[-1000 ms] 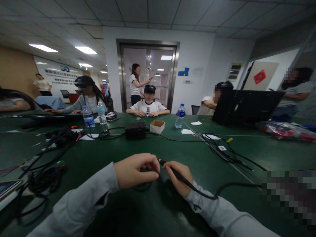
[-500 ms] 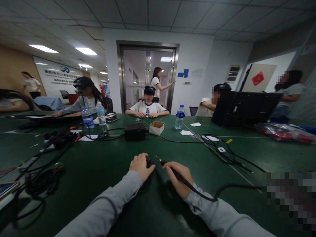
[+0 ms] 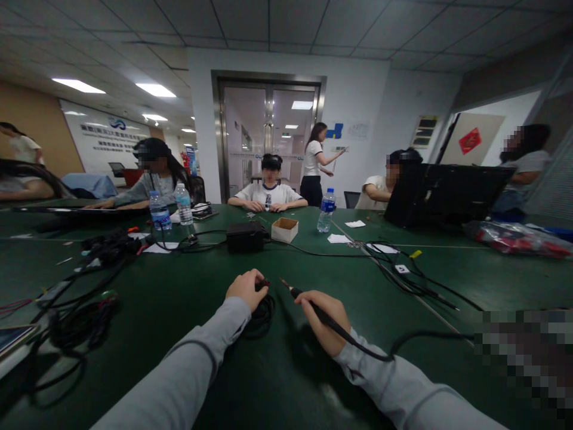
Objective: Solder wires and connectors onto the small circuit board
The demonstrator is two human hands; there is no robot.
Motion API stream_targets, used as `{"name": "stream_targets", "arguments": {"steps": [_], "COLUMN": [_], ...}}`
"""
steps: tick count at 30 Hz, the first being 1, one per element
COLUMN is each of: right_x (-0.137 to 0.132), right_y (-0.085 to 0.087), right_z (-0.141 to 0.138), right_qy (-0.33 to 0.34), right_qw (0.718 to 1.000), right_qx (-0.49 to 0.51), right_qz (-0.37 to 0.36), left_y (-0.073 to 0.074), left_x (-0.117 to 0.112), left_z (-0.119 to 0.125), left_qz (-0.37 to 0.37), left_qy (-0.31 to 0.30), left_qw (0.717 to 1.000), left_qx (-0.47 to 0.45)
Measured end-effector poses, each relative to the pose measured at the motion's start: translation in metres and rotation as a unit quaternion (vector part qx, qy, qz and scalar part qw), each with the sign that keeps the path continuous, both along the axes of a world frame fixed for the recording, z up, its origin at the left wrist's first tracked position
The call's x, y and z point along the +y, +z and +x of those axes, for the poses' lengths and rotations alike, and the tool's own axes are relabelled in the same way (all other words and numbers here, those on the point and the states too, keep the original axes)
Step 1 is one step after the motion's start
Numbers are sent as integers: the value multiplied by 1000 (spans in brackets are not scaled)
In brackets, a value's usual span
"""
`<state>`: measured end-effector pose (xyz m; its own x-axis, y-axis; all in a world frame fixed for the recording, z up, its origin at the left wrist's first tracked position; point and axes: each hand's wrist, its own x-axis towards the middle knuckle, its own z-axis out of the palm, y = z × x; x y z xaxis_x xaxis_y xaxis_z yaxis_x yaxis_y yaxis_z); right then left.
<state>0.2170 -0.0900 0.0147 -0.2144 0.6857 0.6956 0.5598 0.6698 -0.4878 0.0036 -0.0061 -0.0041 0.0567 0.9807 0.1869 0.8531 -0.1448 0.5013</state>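
Note:
In my right hand (image 3: 329,316) is a soldering iron (image 3: 308,306), gripped like a pen, its bare metal tip pointing up and left. Its black cord runs back over my right sleeve. My left hand (image 3: 246,291) is closed, thumb and fingers together, on a small dark piece with a red part (image 3: 265,282); the fingers hide most of it. Right beside and below that hand lies a coil of black cable (image 3: 262,319) on the green table (image 3: 290,388). A short gap separates the iron's tip from the small piece.
Beyond my hands stand a black box (image 3: 245,237), an open cardboard box (image 3: 285,232) and a water bottle (image 3: 326,210). Tangled cables (image 3: 85,316) lie at left, more cords (image 3: 403,272) at right. A black monitor (image 3: 447,194) stands at far right. Several people are around the table.
My left hand has shifted left and slightly away with the small piece, uncovering the cable coil. My right hand and the soldering iron have hardly moved. A standing person behind has walked right.

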Motion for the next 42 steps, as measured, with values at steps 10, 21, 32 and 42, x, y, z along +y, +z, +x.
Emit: {"name": "stream_targets", "arguments": {"steps": [10,21,32,42], "right_x": [-3,-4,-6,-7], "right_y": [1,4,6,4], "right_z": [0,-1,-1,-2], "right_qy": [8,16,26,50], "right_qw": [1000,1000,999,996], "right_qx": [-5,-17,-18,-72], "right_qz": [-2,7,13,31], "left_y": [10,13,17,16], "left_x": [-1,-6,-8,-13], "left_z": [-5,-4,-3,-2], "left_qz": [-14,-40,-55,-36], "left_qy": [6,-2,-5,-4], "left_qw": [1000,996,996,996], "left_qx": [-22,-79,-75,-84]}}
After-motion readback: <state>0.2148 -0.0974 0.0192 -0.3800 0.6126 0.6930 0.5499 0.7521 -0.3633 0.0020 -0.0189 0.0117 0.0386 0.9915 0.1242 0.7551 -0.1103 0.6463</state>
